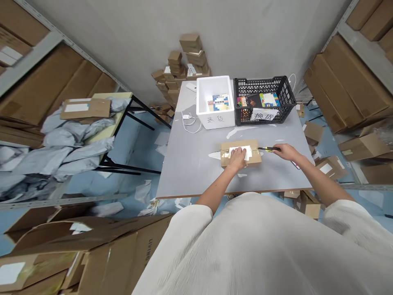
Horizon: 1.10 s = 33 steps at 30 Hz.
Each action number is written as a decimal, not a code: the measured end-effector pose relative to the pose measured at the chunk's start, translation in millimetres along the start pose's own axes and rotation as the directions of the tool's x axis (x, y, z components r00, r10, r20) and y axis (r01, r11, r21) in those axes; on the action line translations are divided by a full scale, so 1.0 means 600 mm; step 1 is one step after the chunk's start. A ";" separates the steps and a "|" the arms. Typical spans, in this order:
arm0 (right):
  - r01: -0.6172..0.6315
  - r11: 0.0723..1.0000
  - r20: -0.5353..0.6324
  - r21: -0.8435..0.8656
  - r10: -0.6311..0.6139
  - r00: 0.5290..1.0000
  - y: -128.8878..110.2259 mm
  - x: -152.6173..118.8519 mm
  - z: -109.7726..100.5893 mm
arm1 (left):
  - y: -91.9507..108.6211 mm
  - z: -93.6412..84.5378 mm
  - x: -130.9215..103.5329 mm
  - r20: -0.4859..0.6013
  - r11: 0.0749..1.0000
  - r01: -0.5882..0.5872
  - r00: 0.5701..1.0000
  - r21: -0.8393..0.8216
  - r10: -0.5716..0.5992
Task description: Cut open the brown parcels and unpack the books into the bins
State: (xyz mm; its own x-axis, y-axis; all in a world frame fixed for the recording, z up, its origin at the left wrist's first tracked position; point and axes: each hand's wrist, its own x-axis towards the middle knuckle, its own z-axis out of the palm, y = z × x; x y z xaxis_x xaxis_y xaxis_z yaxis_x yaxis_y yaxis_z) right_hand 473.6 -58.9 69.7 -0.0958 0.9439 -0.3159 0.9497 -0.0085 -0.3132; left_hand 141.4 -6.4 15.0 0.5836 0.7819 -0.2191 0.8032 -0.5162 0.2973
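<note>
A taped cardboard box (225, 147) with a white label lies on the grey table (187, 164) in front of me. My left hand (237, 158) rests on its top with the fingers lying over the label. Wrapped round the handle of a black and yellow utility knife (270, 148) is my right hand (285, 151). The knife's tip reaches the taped right end of the box; whether the blade is in the tape I cannot make out.
Behind the box stand a white foam bin (215, 119) and a black plastic crate (260, 116), both holding books. A white cable (192, 125) lies at left. Small cartons (196, 59) are stacked by the wall. Grey mailing bags (76, 131) cover a side table.
</note>
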 end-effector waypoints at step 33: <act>-0.040 0.925 0.392 0.379 -0.121 0.912 0.030 0.080 0.030 | 0.006 -0.009 -0.031 0.005 1.000 0.009 1.000 -0.018 -0.009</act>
State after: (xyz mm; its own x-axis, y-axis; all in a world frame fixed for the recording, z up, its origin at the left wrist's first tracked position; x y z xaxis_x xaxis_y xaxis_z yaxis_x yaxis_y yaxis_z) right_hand 480.8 -19.8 33.0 -0.3193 0.7327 -0.6010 0.7688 -0.1705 -0.6163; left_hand 132.5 -21.0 25.3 0.5767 0.7848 -0.2269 0.8064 -0.5024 0.3119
